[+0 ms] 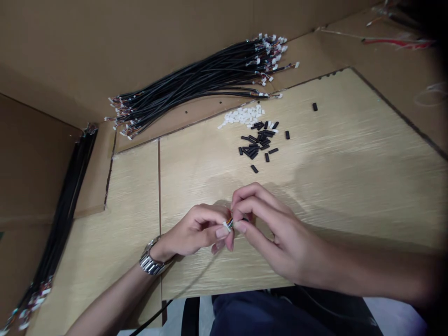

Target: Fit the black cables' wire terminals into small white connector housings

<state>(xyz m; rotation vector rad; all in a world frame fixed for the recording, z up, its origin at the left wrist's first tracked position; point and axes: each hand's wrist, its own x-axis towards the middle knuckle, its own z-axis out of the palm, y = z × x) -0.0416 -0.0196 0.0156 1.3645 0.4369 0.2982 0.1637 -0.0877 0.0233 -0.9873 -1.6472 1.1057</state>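
Note:
A small white connector [227,227] with thin coloured wires [230,220] sits between the thumb and fingers of my left hand [198,228], which is closed on it. My right hand [276,228] pinches the wires right beside the connector, its fingertips almost touching the left ones. Something dark shows between the right fingers, too covered to make out. A black cable [154,318] runs from beneath my left hand down past the table's front edge; its middle stretch is blurred. Both hands are just above the wooden table [196,177].
Black rectangular pieces [259,142] lie loose beyond my hands, with a pile of small white parts [241,115] behind them. A bundle of black cables [196,77] with white connectors rests along the back cardboard. Another cable bundle [66,200] lies at the left.

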